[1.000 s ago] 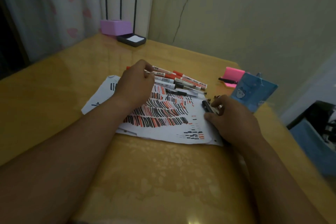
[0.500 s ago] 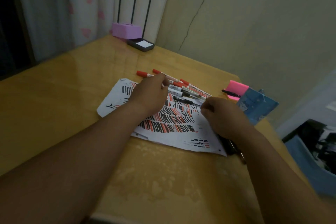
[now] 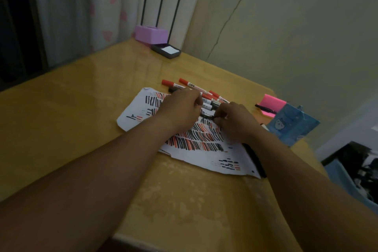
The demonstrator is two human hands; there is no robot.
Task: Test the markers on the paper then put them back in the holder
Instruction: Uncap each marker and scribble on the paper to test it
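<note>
Left hand is seen knuckles up, fingers curled round one end of a slim black marker, and right hand is pinched on the other end. The marker is held low between them, just over the white sheet of paper striped with red and black test strokes. Just beyond the knuckles, a loose heap of red- and black-capped white markers is laid across the paper's far edge on the yellow wooden worktop. The blue cardboard holder with a cartoon face is stood to the right, near the worktop's edge; what is inside cannot be told.

A cap pull is judged to be in hand. Risks are noted: should the cap be jerked free, the heap could be knocked and sent rolling. A second black marker, lying under the right forearm, could be swept off the edge, and the light holder could be tipped by the same arm.
</note>
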